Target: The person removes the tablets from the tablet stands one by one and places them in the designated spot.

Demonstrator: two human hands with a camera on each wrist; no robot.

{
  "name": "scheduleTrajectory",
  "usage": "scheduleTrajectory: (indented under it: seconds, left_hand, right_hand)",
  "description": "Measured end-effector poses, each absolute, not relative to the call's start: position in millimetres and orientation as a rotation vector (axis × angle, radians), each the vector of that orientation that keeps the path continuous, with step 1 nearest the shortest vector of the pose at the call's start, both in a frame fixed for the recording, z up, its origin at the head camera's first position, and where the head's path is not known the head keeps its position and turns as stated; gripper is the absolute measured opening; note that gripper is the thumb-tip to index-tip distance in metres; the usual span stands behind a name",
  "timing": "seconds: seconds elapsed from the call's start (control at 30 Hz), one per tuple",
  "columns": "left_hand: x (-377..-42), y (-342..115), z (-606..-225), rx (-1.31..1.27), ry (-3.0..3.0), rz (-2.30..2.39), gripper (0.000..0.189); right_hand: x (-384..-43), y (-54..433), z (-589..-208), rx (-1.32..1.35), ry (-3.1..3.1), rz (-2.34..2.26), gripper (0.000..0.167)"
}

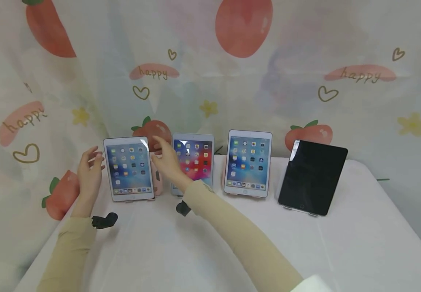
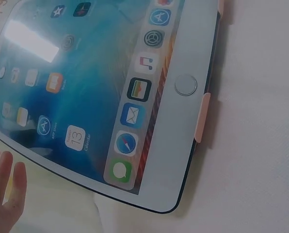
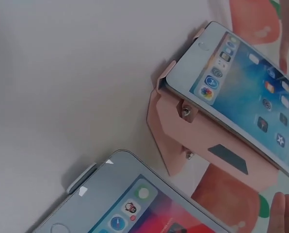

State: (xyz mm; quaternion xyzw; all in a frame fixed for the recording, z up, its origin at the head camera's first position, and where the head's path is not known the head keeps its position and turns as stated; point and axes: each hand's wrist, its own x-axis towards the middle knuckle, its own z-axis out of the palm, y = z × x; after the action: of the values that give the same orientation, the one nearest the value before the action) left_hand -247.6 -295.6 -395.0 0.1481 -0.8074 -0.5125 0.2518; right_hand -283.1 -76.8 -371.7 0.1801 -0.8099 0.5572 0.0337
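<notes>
Hand on the left (image 1: pixel 90 172), fingers spread, hovering beside a blue-screened tablet (image 1: pixel 129 168) on its pink stand (image 3: pixel 202 131), on the bench (image 1: pixel 141 251); here, right hand (image 1: pixel 169 162), fingers loose, near that tablet's opposite edge; red-screened tablet (image 1: pixel 201 162); second blue-screened tablet (image 1: pixel 247 162); dark tablet (image 1: pixel 312 178).

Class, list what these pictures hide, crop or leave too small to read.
Head: part of the red-screened tablet, behind the right hand.
Head: lettering under that tablet's icons, too small.
Left wrist: part of the left hand, past the edge.
Right wrist: that tablet's top, past the bottom edge.
</notes>
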Motion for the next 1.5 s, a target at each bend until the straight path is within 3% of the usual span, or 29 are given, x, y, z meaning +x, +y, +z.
scheduleTrajectory:
  seconds: [0.8,1.5]
  left_hand:
    - [-273,-303,-392,0.374,-2.142,-1.764,0.036]
    - [-264,-314,-393,0.374,-2.108,-1.832,0.036]
  right_hand:
    - [-298,-87,-374,0.377,-2.393,1.842,0.047]
    - [-298,-97,-370,0.426,-2.444,1.873,0.044]
